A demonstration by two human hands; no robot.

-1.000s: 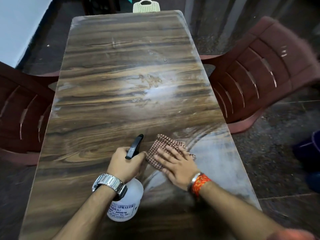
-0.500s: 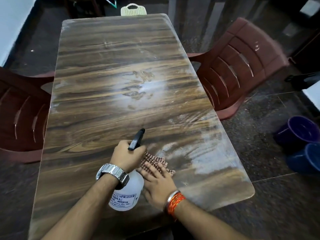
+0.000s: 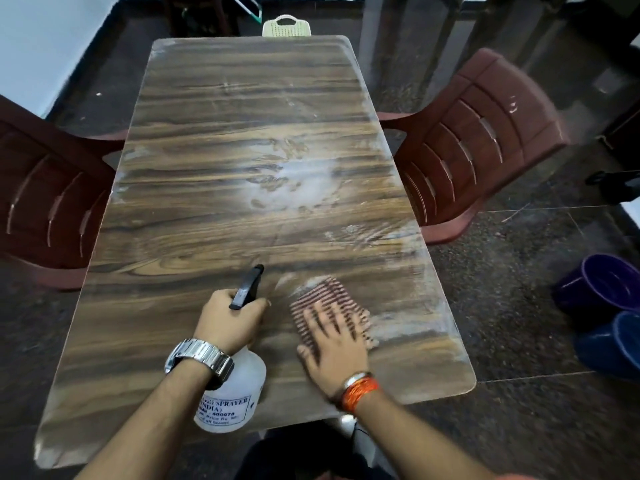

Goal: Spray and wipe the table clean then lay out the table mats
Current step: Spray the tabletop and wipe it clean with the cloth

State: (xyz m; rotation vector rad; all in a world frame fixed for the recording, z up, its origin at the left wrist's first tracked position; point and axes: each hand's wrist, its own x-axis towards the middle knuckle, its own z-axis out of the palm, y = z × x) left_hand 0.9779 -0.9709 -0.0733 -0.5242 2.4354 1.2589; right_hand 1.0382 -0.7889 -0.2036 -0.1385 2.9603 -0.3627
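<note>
Right hand, fingers flat, presses the cloth just right of the spray bottle the left hand grips. Overlap strokes toward the wet patch beyond it

The cloth is laid on the surface just right of the spray bottle, between a left chair and a right chair.
</note>
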